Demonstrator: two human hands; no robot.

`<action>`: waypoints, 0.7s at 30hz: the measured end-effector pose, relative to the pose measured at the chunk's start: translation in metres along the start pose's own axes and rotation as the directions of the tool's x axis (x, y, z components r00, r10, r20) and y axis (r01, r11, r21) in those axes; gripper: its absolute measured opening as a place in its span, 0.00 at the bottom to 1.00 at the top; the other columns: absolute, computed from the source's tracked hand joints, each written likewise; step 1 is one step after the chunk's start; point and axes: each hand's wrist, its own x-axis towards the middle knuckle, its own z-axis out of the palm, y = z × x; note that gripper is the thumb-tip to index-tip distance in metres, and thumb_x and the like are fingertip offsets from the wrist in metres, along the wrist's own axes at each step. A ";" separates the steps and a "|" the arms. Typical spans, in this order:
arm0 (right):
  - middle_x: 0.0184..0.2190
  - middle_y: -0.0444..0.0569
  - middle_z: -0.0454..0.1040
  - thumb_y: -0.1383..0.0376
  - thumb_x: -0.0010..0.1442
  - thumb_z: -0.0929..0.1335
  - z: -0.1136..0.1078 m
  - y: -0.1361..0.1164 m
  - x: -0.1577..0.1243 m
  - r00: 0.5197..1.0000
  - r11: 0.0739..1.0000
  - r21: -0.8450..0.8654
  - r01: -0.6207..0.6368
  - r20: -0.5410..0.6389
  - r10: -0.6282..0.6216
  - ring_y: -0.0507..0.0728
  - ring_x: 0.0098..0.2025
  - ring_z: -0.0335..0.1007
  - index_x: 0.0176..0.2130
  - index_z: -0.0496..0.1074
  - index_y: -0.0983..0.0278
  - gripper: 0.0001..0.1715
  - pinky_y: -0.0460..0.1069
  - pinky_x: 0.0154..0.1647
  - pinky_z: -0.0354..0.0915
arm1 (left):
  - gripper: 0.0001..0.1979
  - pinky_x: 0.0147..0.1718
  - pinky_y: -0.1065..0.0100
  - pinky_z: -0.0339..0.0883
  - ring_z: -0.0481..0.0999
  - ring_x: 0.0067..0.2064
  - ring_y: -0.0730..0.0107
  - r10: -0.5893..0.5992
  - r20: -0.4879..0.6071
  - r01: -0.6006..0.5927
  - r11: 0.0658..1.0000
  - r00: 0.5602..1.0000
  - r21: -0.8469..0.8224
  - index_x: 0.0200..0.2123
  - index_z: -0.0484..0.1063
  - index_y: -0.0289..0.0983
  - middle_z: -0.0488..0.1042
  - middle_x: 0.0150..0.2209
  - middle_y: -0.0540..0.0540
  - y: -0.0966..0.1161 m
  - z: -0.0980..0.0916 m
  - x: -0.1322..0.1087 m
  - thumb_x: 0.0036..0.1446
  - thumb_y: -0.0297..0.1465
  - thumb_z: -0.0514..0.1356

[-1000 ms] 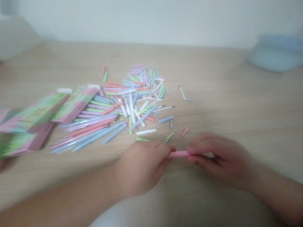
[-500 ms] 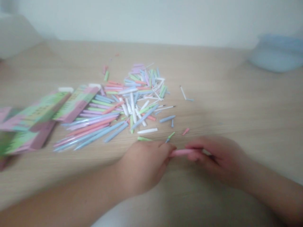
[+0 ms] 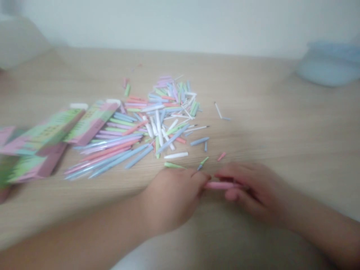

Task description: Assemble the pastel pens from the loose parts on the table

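Note:
A pink pen (image 3: 221,185) lies level between my two hands, low over the table. My left hand (image 3: 176,198) is closed round its left end, the fingertips mostly hidden behind the back of the hand. Around the pen's right end, my right hand (image 3: 261,191) has its thumb and forefinger parted, one on each side of the barrel; whether its other fingers touch the pen is hidden. Just beyond the hands lie a light green tapered piece (image 3: 173,165), a small green and blue piece (image 3: 203,163) and a small pink piece (image 3: 221,156).
A heap of pastel and white pen parts (image 3: 165,108) covers the table's middle. Pens in clear sleeves (image 3: 112,150) lie left of it, beside several printed pastel boxes (image 3: 53,129). A light blue object (image 3: 330,65) stands at the far right, a wall (image 3: 180,26) behind.
My right thumb and forefinger have parted from their pinch on the pink pen, and more of its barrel shows. My left hand keeps its hold; the pen sits slightly lower.

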 end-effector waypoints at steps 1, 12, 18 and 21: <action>0.39 0.48 0.77 0.51 0.71 0.67 -0.001 0.002 -0.001 0.997 0.999 -0.016 0.047 -0.056 -0.048 0.57 0.38 0.74 0.50 0.70 0.60 0.17 0.50 0.37 0.67 | 0.16 0.42 0.49 0.79 0.84 0.44 0.52 -0.003 0.006 0.003 1.000 1.000 -0.013 0.53 0.73 0.43 0.82 0.43 0.47 0.000 -0.001 0.000 0.65 0.26 0.54; 0.28 0.43 0.75 0.57 0.75 0.64 -0.006 0.000 -0.003 0.998 0.996 -0.084 -0.037 0.053 0.042 0.54 0.29 0.71 0.39 0.72 0.60 0.14 0.49 0.29 0.61 | 0.14 0.41 0.50 0.78 0.83 0.44 0.52 -0.035 0.000 0.035 0.999 0.999 -0.007 0.52 0.74 0.43 0.82 0.43 0.47 0.000 -0.001 0.000 0.69 0.29 0.52; 0.45 0.52 0.79 0.57 0.71 0.70 -0.007 0.008 -0.006 0.965 0.953 -0.197 0.230 -0.081 -0.250 0.58 0.45 0.76 0.52 0.68 0.62 0.15 0.51 0.43 0.70 | 0.15 0.42 0.52 0.78 0.83 0.44 0.53 -0.015 -0.010 0.014 1.000 1.000 -0.027 0.52 0.74 0.43 0.82 0.42 0.48 0.001 -0.002 0.001 0.66 0.28 0.54; 0.43 0.49 0.80 0.70 0.72 0.66 -0.007 0.009 -0.006 0.931 0.896 -0.294 0.333 -0.049 -0.362 0.56 0.42 0.76 0.50 0.69 0.62 0.07 0.50 0.44 0.69 | 0.15 0.41 0.53 0.78 0.83 0.43 0.53 -0.015 -0.006 0.015 1.000 1.000 0.002 0.53 0.74 0.44 0.82 0.43 0.48 0.001 -0.002 0.000 0.67 0.28 0.53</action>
